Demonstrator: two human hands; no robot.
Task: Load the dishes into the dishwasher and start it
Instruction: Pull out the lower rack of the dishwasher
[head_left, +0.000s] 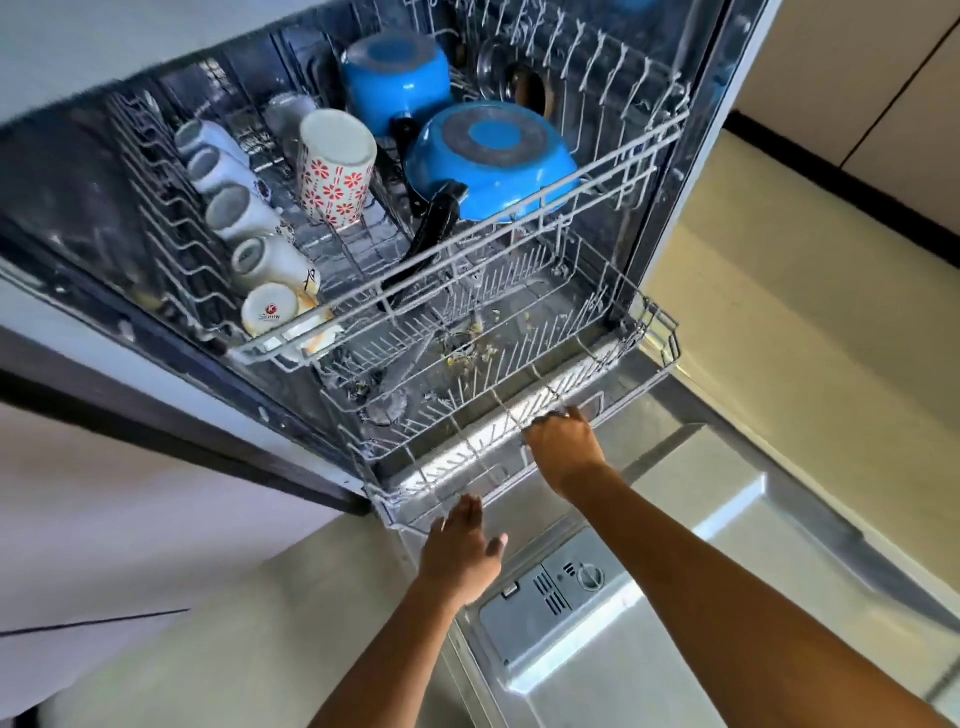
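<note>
left hand – fingers straight, spread | right hand – fingers curled, arm outstretched

Two bare forearms, hands; nothing worn.

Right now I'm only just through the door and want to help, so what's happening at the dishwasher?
A person is working at the open dishwasher. Their right hand has a grip on the front rim of the lower rack, which holds no dishes, only food scraps beneath it. The left hand hovers open near the same rim. The upper rack already carries upturned mugs, a flowered cup and two blue pans.
</note>
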